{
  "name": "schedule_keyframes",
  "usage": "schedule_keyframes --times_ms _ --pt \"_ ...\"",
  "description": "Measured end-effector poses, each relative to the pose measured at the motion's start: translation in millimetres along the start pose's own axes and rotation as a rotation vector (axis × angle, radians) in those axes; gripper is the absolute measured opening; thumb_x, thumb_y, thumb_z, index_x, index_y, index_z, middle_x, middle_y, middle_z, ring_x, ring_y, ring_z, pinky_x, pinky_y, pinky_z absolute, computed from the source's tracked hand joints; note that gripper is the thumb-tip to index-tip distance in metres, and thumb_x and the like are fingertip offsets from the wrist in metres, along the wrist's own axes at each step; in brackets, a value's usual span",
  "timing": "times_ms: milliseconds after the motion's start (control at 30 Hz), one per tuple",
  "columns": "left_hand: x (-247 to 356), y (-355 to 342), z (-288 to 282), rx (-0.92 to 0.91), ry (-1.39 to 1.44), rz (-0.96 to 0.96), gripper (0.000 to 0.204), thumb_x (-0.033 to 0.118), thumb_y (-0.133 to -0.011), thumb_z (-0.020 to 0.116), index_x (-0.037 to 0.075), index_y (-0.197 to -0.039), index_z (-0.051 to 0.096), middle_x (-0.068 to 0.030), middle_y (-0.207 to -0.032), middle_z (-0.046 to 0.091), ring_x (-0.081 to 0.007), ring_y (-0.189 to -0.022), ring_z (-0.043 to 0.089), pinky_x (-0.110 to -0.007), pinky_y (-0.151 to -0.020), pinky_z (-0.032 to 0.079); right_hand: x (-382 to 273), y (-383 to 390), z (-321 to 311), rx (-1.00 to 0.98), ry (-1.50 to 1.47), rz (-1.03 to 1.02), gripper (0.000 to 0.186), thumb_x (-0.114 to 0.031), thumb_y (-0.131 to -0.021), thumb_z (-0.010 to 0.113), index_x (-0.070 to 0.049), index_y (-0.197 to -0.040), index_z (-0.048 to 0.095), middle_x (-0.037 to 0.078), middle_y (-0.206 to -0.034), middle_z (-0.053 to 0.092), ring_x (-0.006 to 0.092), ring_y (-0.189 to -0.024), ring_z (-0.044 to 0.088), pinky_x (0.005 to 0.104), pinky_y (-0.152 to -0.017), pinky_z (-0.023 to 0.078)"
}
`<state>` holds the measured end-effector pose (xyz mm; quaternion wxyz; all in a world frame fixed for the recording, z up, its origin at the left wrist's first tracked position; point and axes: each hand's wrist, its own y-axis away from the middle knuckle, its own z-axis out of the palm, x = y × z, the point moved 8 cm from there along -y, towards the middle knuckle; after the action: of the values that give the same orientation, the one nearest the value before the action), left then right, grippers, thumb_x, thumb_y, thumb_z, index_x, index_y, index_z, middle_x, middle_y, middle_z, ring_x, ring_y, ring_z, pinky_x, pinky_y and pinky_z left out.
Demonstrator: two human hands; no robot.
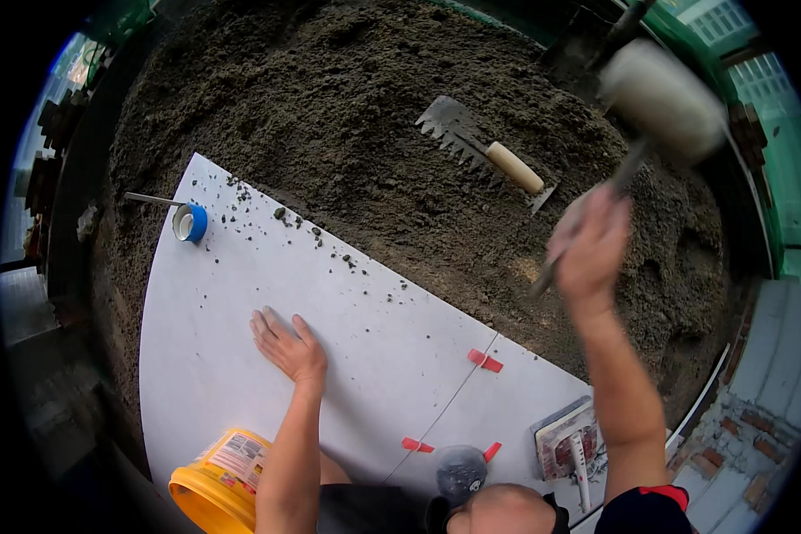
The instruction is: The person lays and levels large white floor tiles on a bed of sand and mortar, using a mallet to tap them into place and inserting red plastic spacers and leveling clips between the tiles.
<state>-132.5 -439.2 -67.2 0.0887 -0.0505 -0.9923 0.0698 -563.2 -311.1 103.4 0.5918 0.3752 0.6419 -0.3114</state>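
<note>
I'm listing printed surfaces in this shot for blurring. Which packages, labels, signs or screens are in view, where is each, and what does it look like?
Yellow bucket: round plastic tub at the lower left edge, on the white tile, beside the left forearm.
Bucket label: pale wrap-around panel with red and dark print, on the bucket's side.
No signs or screens show.

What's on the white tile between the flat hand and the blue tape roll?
Head view: between the left hand and the blue tape roll, only bare white tile with tiny dirt crumbs.
</note>
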Motion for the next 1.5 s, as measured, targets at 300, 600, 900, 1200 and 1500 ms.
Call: schedule_keyframes --times_ms 300,600,900,1200,1500 --pt "7 -7 3 -0.015 0.037 0.019 0.061 0.030 -0.097 0.048 0.000 -0.148 0.033 -0.0203 -0.156 0.028 -0.0380 -0.147 0.021 -0.052 -0.119 0.015 85 31 39 -0.933 0.920 0.589 0.042 -0.039 -0.103 0.045 0.000 -0.092 0.055 0.014 -0.076 0.062 0.0290 -0.070 0.062 0.0436 -0.069 0.049" --pt "-2 -7 0 -0.002 0.052 0.050 0.061 0.030 -0.096 0.051 0.000 -0.147 0.035 -0.0207 -0.155 0.030 -0.0391 -0.145 0.023 -0.051 -0.118 0.017 -141 -96 0 -0.112 0.017 -0.256 0.039 -0.041 -0.107 0.035 -0.005 -0.102 0.049 -0.001 -0.070 0.043 0.0062 -0.052 0.040 0.0205 -0.041 0.036" --pt "-13 -3 -4 -0.043 0.158 0.056 0.066 0.036 -0.094 0.057 0.000 -0.146 0.037 -0.0214 -0.154 0.032 -0.0377 -0.145 0.024 -0.049 -0.118 0.017 140 78 43 -1.033 0.994 0.629 0.048 -0.039 -0.103 0.035 0.002 -0.096 0.059 0.028 -0.091 0.064 0.0460 -0.084 0.061 0.0523 -0.080 0.047" --pt "-35 -18 -10 -0.130 0.188 0.263 0.066 0.031 -0.090 0.061 -0.002 -0.143 0.038 -0.0202 -0.149 0.033 -0.0423 -0.144 0.024 -0.052 -0.117 0.023 -74 -47 33 -0.515 0.423 0.263 0.042 -0.045 -0.105 0.041 -0.007 -0.099 0.057 -0.005 -0.065 0.047 0.0021 -0.051 0.040 0.0192 -0.041 0.032" --pt "-12 -27 -6 -0.130 0.256 0.291 0.063 0.028 -0.092 0.058 -0.003 -0.143 0.038 -0.0203 -0.152 0.033 -0.0393 -0.144 0.026 -0.049 -0.118 0.021 105 65 100 -0.720 0.645 0.573 0.043 -0.043 -0.106 0.032 -0.009 -0.085 0.049 -0.002 -0.061 0.044 0.0104 -0.047 0.042 0.0264 -0.043 0.038"
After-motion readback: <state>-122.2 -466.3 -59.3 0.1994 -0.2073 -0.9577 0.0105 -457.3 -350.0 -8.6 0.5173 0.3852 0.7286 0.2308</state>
